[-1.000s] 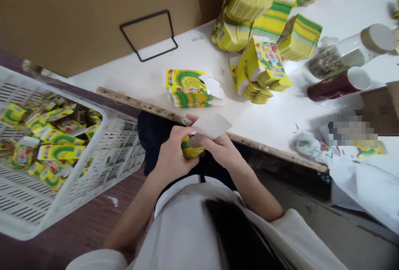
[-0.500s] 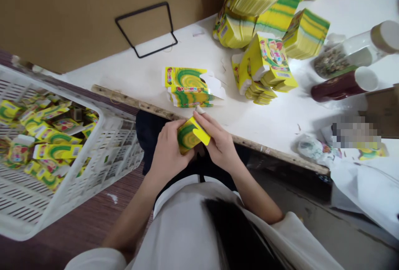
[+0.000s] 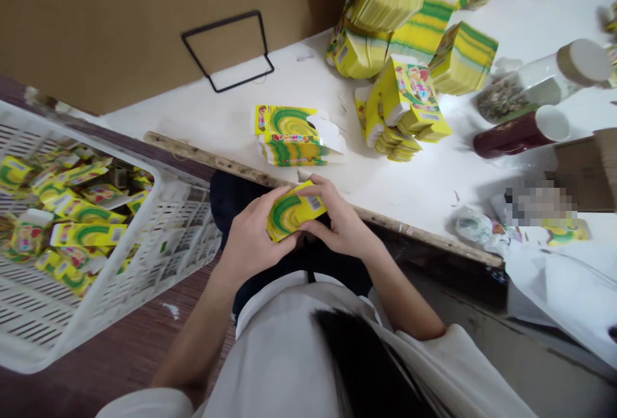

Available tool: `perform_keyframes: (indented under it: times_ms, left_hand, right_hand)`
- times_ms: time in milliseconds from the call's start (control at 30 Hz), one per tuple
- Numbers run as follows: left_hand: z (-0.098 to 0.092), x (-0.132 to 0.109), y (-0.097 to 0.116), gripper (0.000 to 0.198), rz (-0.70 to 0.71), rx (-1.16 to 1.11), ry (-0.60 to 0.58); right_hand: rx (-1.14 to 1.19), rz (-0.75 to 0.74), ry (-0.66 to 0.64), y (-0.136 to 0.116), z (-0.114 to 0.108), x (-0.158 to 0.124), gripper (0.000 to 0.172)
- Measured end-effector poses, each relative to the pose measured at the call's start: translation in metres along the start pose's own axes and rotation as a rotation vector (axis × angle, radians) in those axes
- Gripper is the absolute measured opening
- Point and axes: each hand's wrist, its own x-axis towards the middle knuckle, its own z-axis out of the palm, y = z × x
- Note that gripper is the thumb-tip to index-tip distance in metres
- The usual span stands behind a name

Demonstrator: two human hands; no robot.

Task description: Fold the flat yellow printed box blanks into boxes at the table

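Note:
A small yellow and green box is held between my two hands, just off the table's front edge. My left hand wraps round its left end. On the right end, my right hand has its fingers on top and its thumb below, beside a barcode. Beyond them on the white table lie flat cartons of the same print, overlapping. Further right, more flat cartons lean together in a bunch.
A white plastic basket with many yellow boxes stands at the left. Stacks of flat cartons fill the back. A glass jar, a dark red cup and a black wire frame are on the table.
The flap at the box's right end has been folded down and that end now looks closed. My right hand's fingers have shifted round this end.

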Motion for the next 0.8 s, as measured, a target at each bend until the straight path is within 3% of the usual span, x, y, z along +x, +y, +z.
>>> perform_keyframes:
  times_ms: [67, 133, 200, 233, 267, 333, 400, 467, 567, 667, 800]
  left_hand:
    - [0.004, -0.001, 0.0, 0.07, -0.028, -0.086, 0.043]
    - [0.001, -0.003, -0.002, 0.066, -0.052, -0.288, 0.235]
    - [-0.014, -0.005, -0.009, 0.05, -0.063, -0.526, 0.586]
    - [-0.024, -0.005, -0.014, 0.043, -0.086, -0.633, 0.753]
    - [-0.036, -0.006, -0.019, 0.049, -0.123, -0.723, 0.89]
    - [-0.056, -0.006, -0.03, 0.081, -0.306, -0.913, 0.933]
    - [-0.065, -0.005, -0.038, 0.089, -0.453, -1.062, 0.91]
    - [-0.059, -0.002, -0.041, 0.079, -0.552, -1.151, 0.883]
    - [-0.036, 0.005, -0.04, 0.053, -0.653, -1.191, 0.9]
    - [-0.016, 0.01, -0.043, 0.032, -0.649, -1.19, 0.924]
    - [-0.008, 0.012, -0.046, 0.026, -0.626, -1.176, 0.868]
  right_hand:
    - [0.083, 0.018, 0.086, 0.0, 0.01, 0.0, 0.065]
    - [0.184, 0.021, 0.143, 0.002, 0.014, 0.002, 0.081]
    - [0.202, 0.043, 0.21, 0.005, 0.008, 0.008, 0.071]
    - [0.165, 0.068, 0.261, 0.007, 0.003, 0.013, 0.056]
    - [0.106, 0.1, 0.319, 0.01, -0.003, 0.019, 0.041]
    - [-0.036, 0.154, 0.443, 0.017, -0.013, 0.036, 0.023]
    - [-0.188, 0.173, 0.525, 0.025, -0.02, 0.055, 0.021]
    - [-0.352, 0.187, 0.539, 0.033, -0.021, 0.074, 0.024]
    - [-0.55, 0.249, 0.467, 0.039, -0.02, 0.093, 0.022]
    - [-0.625, 0.287, 0.392, 0.038, -0.019, 0.099, 0.018]
    - [-0.625, 0.296, 0.344, 0.035, -0.017, 0.102, 0.014]
